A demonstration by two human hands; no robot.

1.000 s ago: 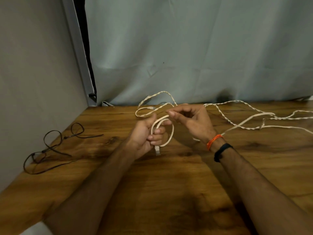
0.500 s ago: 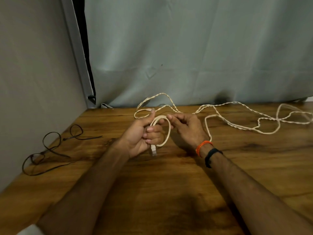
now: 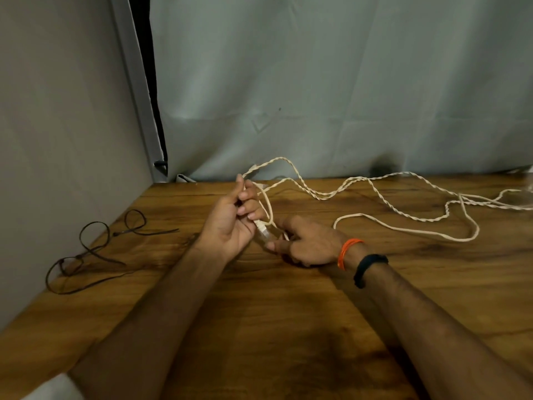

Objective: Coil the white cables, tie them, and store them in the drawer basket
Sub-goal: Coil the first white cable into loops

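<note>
Far left on the table (image 3: pixel 288 327): dark thin cord (image 3: pixel 86 255) lying loose, untouched. Step in hand, as I read it: coiling, early, only the first loop made. Left hand (image 3: pixel 227 223) fingers curled, clamped on the small loop of white cable (image 3: pixel 403 223) with the plug end hanging under it. Right hand (image 3: pixel 305 245) low beside it, fingers pinching cable just below the plug, touching the table. Rest of the cable trails right across the table, twisted and slack. No drawer basket in view. Next: right hand draws slack in and lays another turn into the left grip. Versus half a second ago: right hand has dropped from loop top to below it; loop looks narrower.
</note>
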